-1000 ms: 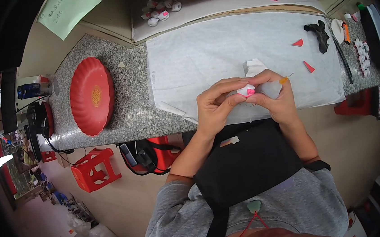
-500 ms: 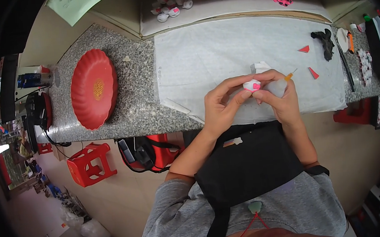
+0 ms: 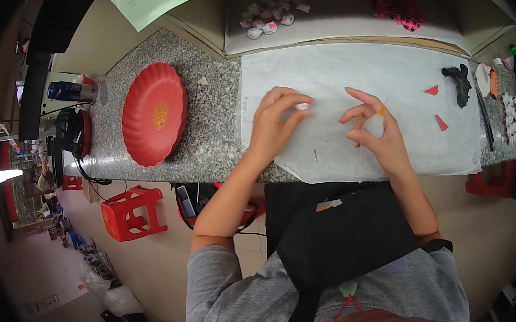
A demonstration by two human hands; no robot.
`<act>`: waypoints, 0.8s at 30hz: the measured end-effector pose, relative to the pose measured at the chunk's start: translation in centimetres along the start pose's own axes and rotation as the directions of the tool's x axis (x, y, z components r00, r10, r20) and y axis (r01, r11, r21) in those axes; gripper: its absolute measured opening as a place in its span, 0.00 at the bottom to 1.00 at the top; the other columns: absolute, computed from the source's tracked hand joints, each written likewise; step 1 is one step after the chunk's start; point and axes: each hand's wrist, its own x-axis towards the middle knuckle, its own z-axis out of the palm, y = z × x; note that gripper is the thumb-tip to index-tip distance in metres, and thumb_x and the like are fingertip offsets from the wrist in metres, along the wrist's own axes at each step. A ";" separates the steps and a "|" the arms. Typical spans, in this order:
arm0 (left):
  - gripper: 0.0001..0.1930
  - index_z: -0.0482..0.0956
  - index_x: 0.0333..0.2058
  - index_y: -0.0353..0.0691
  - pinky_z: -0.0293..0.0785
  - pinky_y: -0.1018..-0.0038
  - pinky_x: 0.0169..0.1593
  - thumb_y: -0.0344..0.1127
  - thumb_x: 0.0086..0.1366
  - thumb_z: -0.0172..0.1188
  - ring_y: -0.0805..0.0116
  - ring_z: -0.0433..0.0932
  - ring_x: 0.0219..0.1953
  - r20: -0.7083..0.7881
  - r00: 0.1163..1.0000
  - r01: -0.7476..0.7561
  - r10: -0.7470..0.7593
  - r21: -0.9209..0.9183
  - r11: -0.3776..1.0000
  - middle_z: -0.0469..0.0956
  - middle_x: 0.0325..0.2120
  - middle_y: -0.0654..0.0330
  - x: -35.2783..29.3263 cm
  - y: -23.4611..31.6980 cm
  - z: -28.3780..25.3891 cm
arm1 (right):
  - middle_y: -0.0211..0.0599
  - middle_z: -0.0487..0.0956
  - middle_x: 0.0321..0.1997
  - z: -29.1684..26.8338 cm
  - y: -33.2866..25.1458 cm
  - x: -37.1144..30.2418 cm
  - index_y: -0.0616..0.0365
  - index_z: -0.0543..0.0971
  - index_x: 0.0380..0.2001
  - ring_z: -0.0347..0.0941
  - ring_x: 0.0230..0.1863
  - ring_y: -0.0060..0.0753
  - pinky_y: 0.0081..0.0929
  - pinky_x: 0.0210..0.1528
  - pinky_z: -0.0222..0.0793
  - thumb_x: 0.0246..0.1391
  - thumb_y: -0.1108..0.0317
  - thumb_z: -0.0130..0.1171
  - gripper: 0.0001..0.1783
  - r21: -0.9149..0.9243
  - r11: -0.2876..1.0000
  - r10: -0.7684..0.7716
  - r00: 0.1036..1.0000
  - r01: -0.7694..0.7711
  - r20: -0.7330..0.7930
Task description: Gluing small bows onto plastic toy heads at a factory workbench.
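My left hand (image 3: 276,121) is over the white sheet, thumb and fingertips pinched on a small white piece (image 3: 303,106). In the earlier frame this piece shows a pink patch; now it is partly covered by the fingers. To its right, my right hand (image 3: 378,135) has its thumb and index finger apart, and nothing shows between those tips. A translucent squeeze bottle (image 3: 375,128) with a yellow hub and thin needle is tucked in that palm, mostly hidden by the fingers. The white sheet (image 3: 323,69) covers the worktop under both hands.
A red scalloped dish (image 3: 144,128) stands left on the speckled worktop (image 3: 211,116). Right lie two red scraps (image 3: 441,122) and a black crumpled lump (image 3: 461,82). Several white pieces (image 3: 269,28) sit on the shelf behind, beside dark pink ones (image 3: 405,21). A red stool (image 3: 134,213) is below left.
My hands have come apart. The left has moved away to the left with the small white piece; the right has opened its thumb and index finger, keeping the bottle. The view has shifted slightly.
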 end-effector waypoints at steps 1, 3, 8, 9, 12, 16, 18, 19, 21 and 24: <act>0.13 0.71 0.33 0.37 0.63 0.77 0.39 0.25 0.45 0.56 0.65 0.67 0.36 0.008 0.999 0.040 -0.042 0.200 0.979 0.70 0.30 0.57 0.0 -0.7 -0.7 | 0.31 0.69 0.24 -0.3 -0.2 0.0 0.64 0.68 0.35 0.60 0.21 0.16 0.13 0.23 0.58 0.36 0.75 0.52 0.17 -0.030 0.996 -0.089 0.995 0.088 -0.034; 0.15 0.71 0.35 0.38 0.61 0.76 0.39 0.26 0.44 0.57 0.63 0.66 0.36 0.009 0.997 0.067 -0.077 0.396 0.916 0.69 0.30 0.56 0.6 -1.2 -1.5 | 0.31 0.69 0.25 -2.0 0.1 -0.3 0.64 0.68 0.35 0.60 0.22 0.16 0.13 0.24 0.58 0.36 0.76 0.52 0.17 -0.048 0.998 -0.045 0.998 0.043 -0.039; 0.20 0.67 0.40 0.40 0.58 0.69 0.44 0.41 0.48 0.53 0.55 0.62 0.40 -0.146 0.965 -0.103 0.219 0.557 0.824 0.66 0.35 0.50 8.3 -3.9 -3.5 | 0.31 0.69 0.25 -4.6 -0.4 -0.5 0.64 0.69 0.34 0.60 0.22 0.16 0.12 0.24 0.57 0.34 0.77 0.52 0.17 -0.099 0.995 -0.015 0.996 0.006 -0.092; 0.20 0.66 0.41 0.40 0.58 0.68 0.44 0.43 0.50 0.51 0.54 0.62 0.40 -0.253 0.944 -0.024 0.212 0.589 0.808 0.66 0.35 0.50 10.9 -5.3 -4.1 | 0.30 0.69 0.25 -4.9 -0.4 -0.5 0.64 0.69 0.33 0.60 0.23 0.16 0.12 0.24 0.58 0.34 0.77 0.52 0.16 -0.086 0.996 -0.007 0.996 -0.001 -0.092; 0.18 0.64 0.42 0.40 0.59 0.67 0.44 0.41 0.53 0.46 0.54 0.64 0.41 -0.288 0.924 0.036 0.250 0.721 0.692 0.65 0.38 0.49 17.0 -11.4 -5.8 | 0.30 0.69 0.25 -5.8 -1.0 -0.3 0.63 0.70 0.32 0.61 0.25 0.17 0.13 0.25 0.58 0.34 0.77 0.53 0.15 -0.140 0.990 -0.036 0.993 0.021 -0.109; 0.15 0.65 0.40 0.40 0.60 0.66 0.44 0.37 0.54 0.40 0.55 0.66 0.39 -0.077 0.989 -0.042 0.127 0.675 0.737 0.66 0.37 0.50 20.1 -12.4 -6.0 | 0.31 0.71 0.28 -9.4 -3.3 1.0 0.62 0.71 0.31 0.63 0.27 0.18 0.14 0.30 0.59 0.35 0.77 0.52 0.13 -0.371 0.923 -0.145 0.985 0.100 -0.094; 0.13 0.68 0.36 0.40 0.62 0.66 0.41 0.37 0.54 0.39 0.56 0.67 0.38 -0.068 0.985 -0.038 0.157 0.806 0.591 0.69 0.34 0.51 20.5 -11.1 -5.0 | 0.33 0.72 0.31 -12.7 -4.1 3.3 0.62 0.70 0.32 0.65 0.32 0.22 0.17 0.34 0.59 0.36 0.77 0.51 0.13 -0.616 0.773 -0.256 0.963 0.153 -0.082; 0.13 0.70 0.33 0.40 0.62 0.66 0.40 0.37 0.55 0.39 0.57 0.68 0.37 -0.089 0.982 -0.011 0.164 0.849 0.528 0.70 0.33 0.52 21.4 -10.3 -5.1 | 0.34 0.72 0.33 -14.3 -4.6 5.0 0.62 0.70 0.33 0.67 0.35 0.25 0.18 0.37 0.59 0.37 0.77 0.51 0.14 -0.732 0.658 -0.331 0.941 0.177 -0.070; 0.13 0.71 0.31 0.39 0.64 0.68 0.37 0.40 0.54 0.42 0.57 0.70 0.32 -0.133 0.917 -0.063 0.377 0.883 0.466 0.71 0.28 0.53 22.8 -12.0 -6.8 | 0.40 0.72 0.36 -16.2 -6.3 9.8 0.61 0.69 0.36 0.66 0.40 0.34 0.22 0.40 0.59 0.39 0.74 0.50 0.15 -0.829 0.507 -0.448 0.894 0.238 -0.018; 0.14 0.70 0.27 0.40 0.61 0.73 0.26 0.45 0.54 0.42 0.63 0.66 0.22 -0.214 0.975 0.177 -0.052 0.622 0.762 0.68 0.20 0.58 24.5 -10.3 -4.4 | 0.43 0.72 0.36 -20.1 -5.9 17.2 0.58 0.69 0.36 0.66 0.39 0.41 0.28 0.41 0.60 0.42 0.68 0.47 0.14 -0.973 0.230 -0.536 0.838 0.030 -0.101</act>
